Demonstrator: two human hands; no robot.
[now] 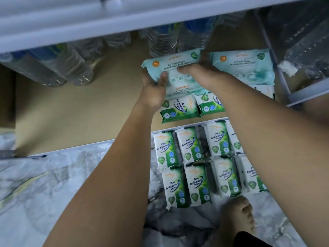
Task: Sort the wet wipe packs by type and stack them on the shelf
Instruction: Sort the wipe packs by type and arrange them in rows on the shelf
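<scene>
hands: both on one teal pack (178,63). The left hand (154,88) has its thumb on top and fingers under the left end, and the right hand (201,73) grips the right end.
where the pack is: over the brown shelf (80,107), right on top of a teal stack (183,90). Can't tell if it's resting on the stack yet or just above it.
teal count: 1 in the hands. I can see at least 2 printed edges under it, and a second teal stack (243,66) sits just to the right, but I can't count that one.
pine packs on shelf: 2 green ones side by side at the near edge, a left one (179,108) and a right one (211,104), touching the near side of the teal stack.
pine packs on floor: 8 (189,143), laid as 2 rows of 4 on the marble floor (53,193). The right arm covers part of the rightmost ones.
in the way: clear water bottles (165,40) stand right behind the teal stacks at the far side, with more bottles (58,66) at far left. The upper shelf board (89,20) hangs low over everything.
right side: a white frame bar (306,93) with wrapped bottles (306,41) past it, and a white crumpled scrap (287,67) on them.
also: a white pack (263,90) peeks out under the right teal stack, mostly hidden.
near: 1 bare foot (238,214) just below the floor packs.
</scene>
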